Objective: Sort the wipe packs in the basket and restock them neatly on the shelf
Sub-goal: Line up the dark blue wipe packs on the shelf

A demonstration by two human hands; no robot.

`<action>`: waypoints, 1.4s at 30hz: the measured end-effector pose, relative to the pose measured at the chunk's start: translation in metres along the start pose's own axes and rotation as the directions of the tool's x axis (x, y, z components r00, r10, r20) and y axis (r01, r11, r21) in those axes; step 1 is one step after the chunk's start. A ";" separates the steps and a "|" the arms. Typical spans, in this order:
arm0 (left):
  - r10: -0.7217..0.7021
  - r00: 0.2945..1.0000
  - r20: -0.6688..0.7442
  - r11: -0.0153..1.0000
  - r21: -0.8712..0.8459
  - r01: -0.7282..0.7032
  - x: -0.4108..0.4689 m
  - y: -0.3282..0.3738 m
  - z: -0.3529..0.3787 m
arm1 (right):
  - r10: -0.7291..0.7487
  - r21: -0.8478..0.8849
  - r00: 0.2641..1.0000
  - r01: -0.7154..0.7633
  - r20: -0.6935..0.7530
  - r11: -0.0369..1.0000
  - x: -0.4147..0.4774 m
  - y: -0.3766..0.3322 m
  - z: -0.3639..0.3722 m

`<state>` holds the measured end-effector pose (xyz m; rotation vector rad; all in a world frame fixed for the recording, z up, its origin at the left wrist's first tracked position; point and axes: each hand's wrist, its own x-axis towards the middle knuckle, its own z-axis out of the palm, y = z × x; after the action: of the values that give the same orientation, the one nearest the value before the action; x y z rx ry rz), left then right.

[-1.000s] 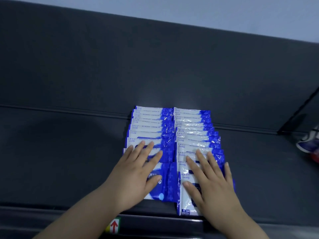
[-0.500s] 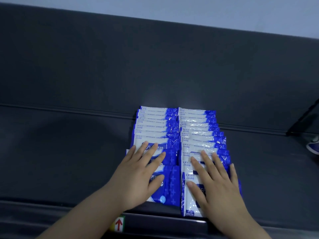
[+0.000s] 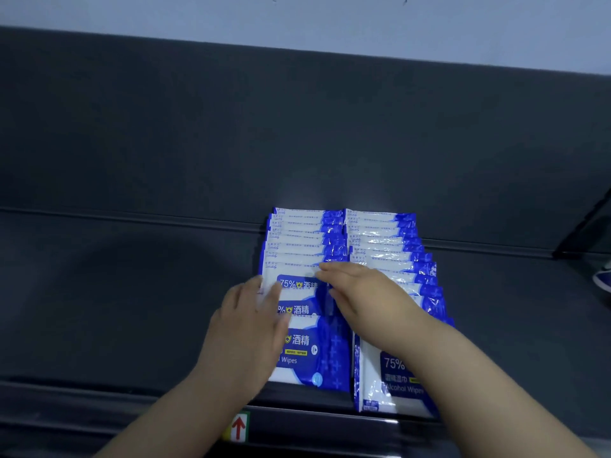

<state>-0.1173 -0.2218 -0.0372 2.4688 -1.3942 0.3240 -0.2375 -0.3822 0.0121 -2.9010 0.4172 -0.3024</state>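
Note:
Two side-by-side rows of blue-and-white wipe packs lie overlapped on the dark shelf [image 3: 132, 309]: the left row [image 3: 307, 239] and the right row [image 3: 390, 239]. My left hand [image 3: 248, 328] rests with straight fingers against the left edge of the left row's front packs [image 3: 317, 355]. My right hand [image 3: 360, 292] reaches across the right row, its straight fingertips touching the left row near the seam between the rows. The right row's front pack [image 3: 380, 381] shows below my right forearm. No basket is in view.
The shelf's dark back panel [image 3: 297, 127] rises behind the rows. A label with a red arrow [image 3: 238, 426] sits on the shelf's front rail. Part of a blue shoe [image 3: 603, 279] shows at the far right edge.
My right hand has left the right row's front packs and moved up and left onto the seam. My left hand has slid left to the left row's edge.

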 end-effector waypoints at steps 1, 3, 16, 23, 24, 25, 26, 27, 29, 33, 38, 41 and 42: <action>-0.095 0.995 0.007 0.994 -0.058 0.096 0.004 -0.003 -0.001 | -0.007 -0.018 1.000 0.007 0.031 1.000 0.008 0.000 0.001; -0.268 0.955 0.126 0.934 -0.210 0.289 0.016 -0.013 -0.005 | -0.015 -0.042 0.998 0.018 0.060 0.999 0.021 -0.001 0.003; -0.435 0.878 0.198 0.595 -0.669 0.446 0.020 -0.022 -0.004 | -0.010 -0.077 0.997 0.016 0.075 0.997 0.046 0.005 0.013; -0.430 0.892 0.141 0.623 -0.669 0.406 0.023 -0.022 -0.003 | 0.053 -0.124 0.955 -0.017 0.291 0.992 0.063 0.007 0.017; -0.423 0.896 0.137 0.634 -0.662 0.400 0.023 -0.023 -0.002 | 0.052 -0.113 0.953 -0.019 0.298 0.993 0.062 0.007 0.016; -0.415 0.900 0.135 0.645 -0.654 0.395 0.023 -0.023 -0.001 | 0.054 -0.116 0.953 -0.020 0.297 0.993 0.062 0.006 0.014; -0.409 0.903 0.132 0.654 -0.648 0.391 0.024 -0.023 0.000 | 0.056 -0.130 0.957 -0.020 0.284 0.991 0.064 0.006 0.011; -0.403 0.905 0.136 0.657 -0.645 0.390 0.024 -0.024 0.001 | 0.061 -0.150 0.963 -0.022 0.262 0.988 0.068 0.006 0.009; -0.396 0.905 0.155 0.655 -0.643 0.397 0.026 -0.025 0.002 | 0.092 -0.184 0.967 -0.048 0.238 0.982 0.078 0.008 0.006; -0.376 0.901 0.216 0.665 -0.614 0.425 0.028 -0.026 -0.001 | 0.169 -0.219 0.922 -0.095 0.348 0.971 0.088 0.009 0.012; -0.366 0.898 0.245 0.676 -0.593 0.437 0.028 -0.029 -0.002 | 0.160 -0.270 0.935 -0.074 0.316 0.960 0.094 0.010 0.007; -0.362 0.894 0.266 0.679 -0.581 0.448 0.028 -0.030 -0.002 | 0.201 -0.237 0.935 -0.134 0.291 0.962 0.108 0.016 0.004; -0.360 0.893 0.270 0.682 -0.577 0.450 0.027 -0.031 -0.001 | 0.224 -0.233 0.930 -0.158 0.290 0.959 0.112 0.018 0.005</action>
<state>-0.0770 -0.2277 -0.0311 2.1433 -0.7552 -0.3709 -0.1356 -0.4313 0.0231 -2.9974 0.7060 0.2477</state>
